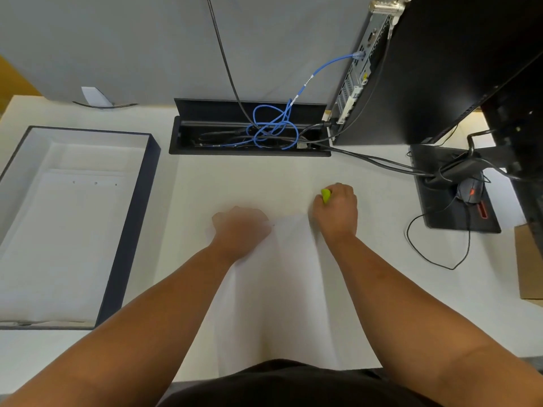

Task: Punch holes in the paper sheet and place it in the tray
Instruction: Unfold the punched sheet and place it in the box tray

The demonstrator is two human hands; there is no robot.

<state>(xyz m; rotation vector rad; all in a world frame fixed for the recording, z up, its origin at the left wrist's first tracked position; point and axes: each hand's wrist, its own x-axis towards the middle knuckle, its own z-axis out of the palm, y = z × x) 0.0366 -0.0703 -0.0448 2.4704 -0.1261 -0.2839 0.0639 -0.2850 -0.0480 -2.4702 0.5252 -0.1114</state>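
A white paper sheet (282,283) lies on the white desk in front of me, between my forearms. My left hand (241,227) rests on the sheet's far left corner, blurred, its fingers curled down onto the paper. My right hand (336,208) is closed around a small yellow-green hole punch (325,195) at the sheet's far right corner; only the punch's tip shows. The tray (129,218), a dark-walled box with a white inside, stands at the left and holds a sheet with small holes (95,183) near its far edge.
An open cable well (249,136) with blue and black cables sits at the back centre. At the right stand a black computer case (411,83), a monitor base (452,195) with a mouse on it and a trailing thin cable (435,259). A cardboard box (529,259) is at the right edge.
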